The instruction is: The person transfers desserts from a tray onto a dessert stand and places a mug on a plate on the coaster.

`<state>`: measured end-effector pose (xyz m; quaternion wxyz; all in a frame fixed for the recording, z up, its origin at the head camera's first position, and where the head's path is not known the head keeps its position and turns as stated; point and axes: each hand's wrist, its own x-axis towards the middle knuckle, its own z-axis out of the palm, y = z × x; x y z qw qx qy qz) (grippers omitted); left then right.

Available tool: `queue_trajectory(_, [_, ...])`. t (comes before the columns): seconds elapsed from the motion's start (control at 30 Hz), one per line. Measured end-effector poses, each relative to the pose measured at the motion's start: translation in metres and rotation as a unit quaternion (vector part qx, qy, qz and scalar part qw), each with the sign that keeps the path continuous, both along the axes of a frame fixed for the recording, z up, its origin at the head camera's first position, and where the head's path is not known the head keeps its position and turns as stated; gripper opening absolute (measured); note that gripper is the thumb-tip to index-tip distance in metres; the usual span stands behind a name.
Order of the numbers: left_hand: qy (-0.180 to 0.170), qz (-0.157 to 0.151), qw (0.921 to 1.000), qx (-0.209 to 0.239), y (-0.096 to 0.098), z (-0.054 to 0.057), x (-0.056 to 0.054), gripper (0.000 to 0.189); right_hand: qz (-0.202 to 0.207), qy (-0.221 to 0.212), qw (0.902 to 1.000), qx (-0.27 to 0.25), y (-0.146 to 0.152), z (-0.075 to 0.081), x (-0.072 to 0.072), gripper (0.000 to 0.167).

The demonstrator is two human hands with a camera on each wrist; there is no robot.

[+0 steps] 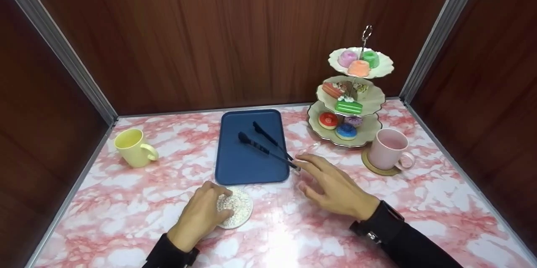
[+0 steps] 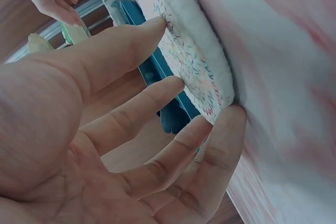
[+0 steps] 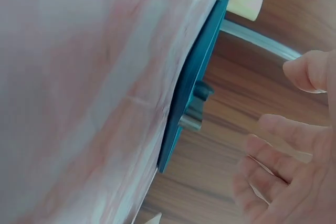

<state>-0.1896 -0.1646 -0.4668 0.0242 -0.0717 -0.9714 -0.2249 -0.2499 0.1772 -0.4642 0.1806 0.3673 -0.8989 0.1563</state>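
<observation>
A round white coaster with coloured specks (image 1: 242, 206) lies on the marbled tabletop, nearest to the wearer. My left hand (image 1: 202, 211) reaches over its left side, thumb and fingers spread apart; in the left wrist view the fingertips (image 2: 231, 116) are right at the coaster's edge (image 2: 210, 45). Behind it is a dark blue tray (image 1: 241, 169) bearing two black brushes, one fluffy-headed brush (image 1: 251, 144) and a slimmer brush (image 1: 265, 134). Their handles cross the tray's right rim. Beside the handle ends hovers my right hand (image 1: 333, 186), fingers loosely bent with nothing held.
A yellow mug (image 1: 132, 150) stands at the left. On the right, a pink mug (image 1: 388, 150) sits on a brown coaster (image 1: 379, 169). Behind that mug rises a three-tier stand (image 1: 369, 134) with toy cakes and doughnuts. Wooden panels (image 1: 251, 41) enclose the back and sides.
</observation>
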Motion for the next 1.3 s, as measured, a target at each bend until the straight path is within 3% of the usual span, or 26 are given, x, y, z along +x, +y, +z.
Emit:
queue_trajectory(0.27, [-0.005,-0.038,0.9992,0.006,0.014,0.000,-0.002,0.043,0.041,-0.026,0.9985,0.025,-0.014,0.000,0.009,0.056])
queue_trajectory(0.57, [0.029,-0.062,0.9976,0.007,0.028,-0.003,-0.002,0.041,0.080,-0.054,0.9943,0.044,-0.032,-0.001,0.018,0.055])
queue_trajectory(0.93, [0.041,-0.084,0.9956,0.002,0.054,-0.004,-0.004,0.043,0.098,-0.058,0.9918,0.058,-0.047,-0.007,0.024,0.036])
queue_trajectory(1.3, [0.020,-0.105,0.9943,0.003,0.079,-0.006,-0.010,0.043,0.105,-0.075,0.9900,0.057,-0.043,-0.013,0.025,0.028])
